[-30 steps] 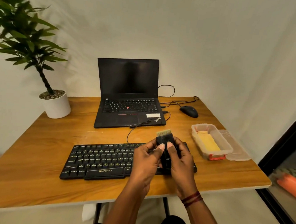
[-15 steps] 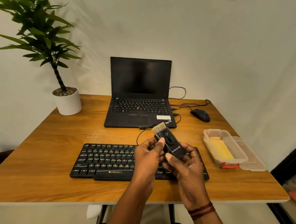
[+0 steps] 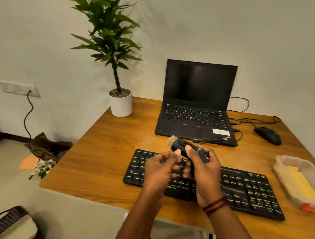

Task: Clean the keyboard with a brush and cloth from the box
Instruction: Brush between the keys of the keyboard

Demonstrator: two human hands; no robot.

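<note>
Left hand (image 3: 158, 172) and right hand (image 3: 204, 172) pinch the black brush (image 3: 200, 153) above the keyboard (image 3: 250, 191). Keyboard lettering shows "RONICS"; the brush print is illegible.

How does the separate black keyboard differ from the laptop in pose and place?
The keyboard lies flat and wide; the laptop stands open, its dark screen upright. The keyboard is nearer the camera; the laptop sits behind it. Both are black and have keys.

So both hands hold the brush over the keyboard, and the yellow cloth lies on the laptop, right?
No. The head view shows the yellow cloth inside the clear box, not on the laptop. The left hand and right hand hold the brush over the keyboard.
</note>
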